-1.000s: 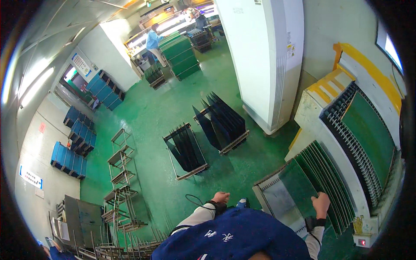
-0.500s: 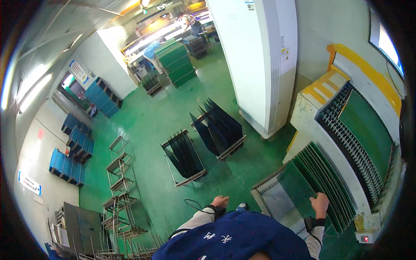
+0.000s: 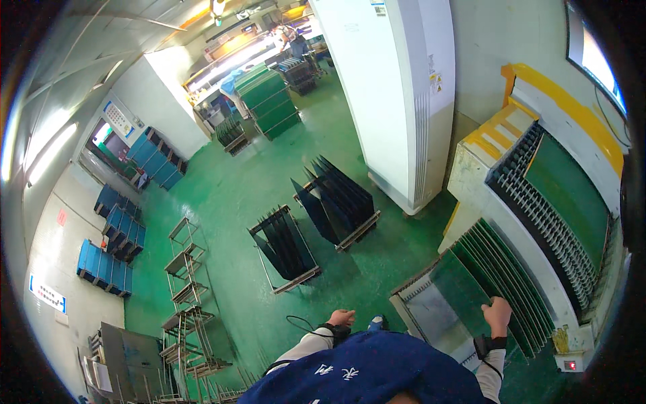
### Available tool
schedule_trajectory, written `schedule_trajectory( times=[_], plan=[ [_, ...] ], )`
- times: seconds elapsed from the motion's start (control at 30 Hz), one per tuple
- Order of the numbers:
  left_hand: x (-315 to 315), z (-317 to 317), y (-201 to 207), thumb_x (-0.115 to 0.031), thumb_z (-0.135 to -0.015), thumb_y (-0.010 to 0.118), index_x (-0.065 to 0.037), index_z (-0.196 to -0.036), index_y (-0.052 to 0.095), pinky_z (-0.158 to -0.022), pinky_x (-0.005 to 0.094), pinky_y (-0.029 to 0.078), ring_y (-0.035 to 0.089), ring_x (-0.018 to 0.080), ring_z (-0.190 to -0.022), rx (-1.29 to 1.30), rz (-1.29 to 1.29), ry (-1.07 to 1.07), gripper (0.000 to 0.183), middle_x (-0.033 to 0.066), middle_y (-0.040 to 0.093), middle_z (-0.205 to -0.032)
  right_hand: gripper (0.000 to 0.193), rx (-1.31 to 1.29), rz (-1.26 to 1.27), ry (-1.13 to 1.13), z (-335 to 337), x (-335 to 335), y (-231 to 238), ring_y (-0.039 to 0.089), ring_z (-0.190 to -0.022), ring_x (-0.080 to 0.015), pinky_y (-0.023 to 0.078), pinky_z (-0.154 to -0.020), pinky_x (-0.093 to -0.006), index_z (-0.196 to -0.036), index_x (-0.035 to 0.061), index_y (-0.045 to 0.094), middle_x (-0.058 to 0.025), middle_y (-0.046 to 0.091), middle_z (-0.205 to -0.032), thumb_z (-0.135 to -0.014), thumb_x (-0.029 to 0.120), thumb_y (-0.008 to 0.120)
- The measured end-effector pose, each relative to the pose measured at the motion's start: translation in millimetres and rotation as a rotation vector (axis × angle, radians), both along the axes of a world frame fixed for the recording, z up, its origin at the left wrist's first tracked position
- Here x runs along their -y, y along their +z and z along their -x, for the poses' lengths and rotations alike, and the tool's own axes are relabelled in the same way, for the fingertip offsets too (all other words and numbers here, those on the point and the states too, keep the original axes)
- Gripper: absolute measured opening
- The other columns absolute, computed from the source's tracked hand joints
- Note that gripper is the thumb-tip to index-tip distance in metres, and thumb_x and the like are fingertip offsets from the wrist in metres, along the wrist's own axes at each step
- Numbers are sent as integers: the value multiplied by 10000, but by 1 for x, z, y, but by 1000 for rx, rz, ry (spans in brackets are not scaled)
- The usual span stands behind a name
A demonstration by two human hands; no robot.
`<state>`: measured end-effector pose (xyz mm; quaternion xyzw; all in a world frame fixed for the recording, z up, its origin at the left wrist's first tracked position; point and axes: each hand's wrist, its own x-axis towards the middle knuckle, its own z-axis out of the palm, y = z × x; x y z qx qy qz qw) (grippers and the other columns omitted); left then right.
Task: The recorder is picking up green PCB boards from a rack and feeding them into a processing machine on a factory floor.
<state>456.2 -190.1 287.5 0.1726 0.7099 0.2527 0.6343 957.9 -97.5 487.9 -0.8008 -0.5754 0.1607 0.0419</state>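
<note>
My right hand point(image 3: 496, 315) is closed at the upper edge of a thin green panel point(image 3: 459, 281), the front one of a row of panels. They stand tilted in a slotted rack point(image 3: 418, 296) beside the machine. Behind it several more green panels point(image 3: 501, 269) fan out to the right. My left hand point(image 3: 342, 317) hangs in front of my body with its fingers curled and nothing seen in them. A dark cord loops out from the left wrist.
A roller conveyor point(image 3: 538, 209) carrying a green board point(image 3: 572, 195) runs along the right. Two racks of dark panels point(image 3: 279, 246) point(image 3: 336, 202) stand on the floor ahead, near a tall white cabinet point(image 3: 383, 101). Metal frames point(image 3: 185, 269) line the left; people work far back.
The view has shifted slightly. My right hand stays at the panel's edge, and my left hand hangs much as before.
</note>
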Motion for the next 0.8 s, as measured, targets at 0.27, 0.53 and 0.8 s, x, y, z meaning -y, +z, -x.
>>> schedule_trajectory(
  times=[0.27,0.53,0.8],
  plan=[
    [4,12,-37,-372,-815,627,-11,-1007,601,-575,299,483,589,165,-658,32,-1,-15,409,62,637,-820,417,2,20,-10,2,-1,3,603,-949,-299,466,-826,-387,-997,45,656,-157,638,-998,-654,265,740],
    [5,7,-27,-362,-820,618,-6,-1014,600,-580,295,486,595,176,-664,3,28,-21,406,72,648,-859,422,21,-6,2,2,-1,2,604,-938,-310,470,-817,-391,-994,39,657,-162,638,-988,-645,261,742],
    [5,6,-24,-372,-824,607,0,-1030,591,-589,308,494,611,194,-687,-5,23,-17,426,85,648,-871,425,4,27,-4,3,0,5,601,-955,-313,467,-826,-389,-1000,8,646,-178,634,-1001,-657,246,728]
  ],
)
